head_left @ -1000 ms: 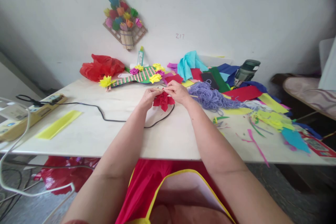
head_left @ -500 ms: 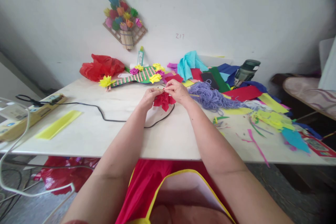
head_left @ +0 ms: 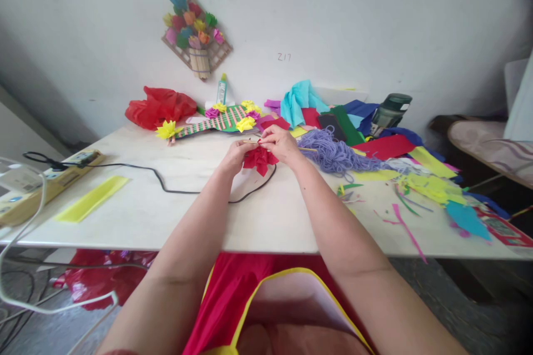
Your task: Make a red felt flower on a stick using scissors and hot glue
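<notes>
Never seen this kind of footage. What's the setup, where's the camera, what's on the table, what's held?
No machine here: just a person's bare hands. All pictures come from one camera worn on the head, looking forward and down.

The left hand and right hand together hold a red flower; a thin stick pokes out past the right hand. The exact finger grip is too small to tell.

On the table lie a green instrument-shaped craft trimmed with flowers, purple yarn, a yellow strip, coloured scraps and a power strip.
</notes>
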A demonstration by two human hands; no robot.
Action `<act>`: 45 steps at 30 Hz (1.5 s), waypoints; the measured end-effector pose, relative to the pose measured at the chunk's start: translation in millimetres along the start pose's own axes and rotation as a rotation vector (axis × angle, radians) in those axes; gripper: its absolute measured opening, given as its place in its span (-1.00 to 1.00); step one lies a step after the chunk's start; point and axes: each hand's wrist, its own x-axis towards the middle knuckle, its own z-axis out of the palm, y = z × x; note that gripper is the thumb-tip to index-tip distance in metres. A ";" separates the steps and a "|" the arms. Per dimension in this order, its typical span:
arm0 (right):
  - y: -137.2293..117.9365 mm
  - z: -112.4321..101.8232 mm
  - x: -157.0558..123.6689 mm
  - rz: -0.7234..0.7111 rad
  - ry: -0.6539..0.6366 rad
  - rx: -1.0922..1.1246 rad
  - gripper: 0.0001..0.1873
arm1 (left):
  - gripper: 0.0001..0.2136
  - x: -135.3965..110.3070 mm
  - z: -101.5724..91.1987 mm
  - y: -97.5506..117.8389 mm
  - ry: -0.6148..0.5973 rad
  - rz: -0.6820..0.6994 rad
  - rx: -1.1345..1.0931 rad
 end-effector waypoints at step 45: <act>7.6 -0.1 -1.2 -0.043 -0.028 0.057 -0.87 | -0.70 3.7 -8.4 -4.8 -0.024 -0.029 0.048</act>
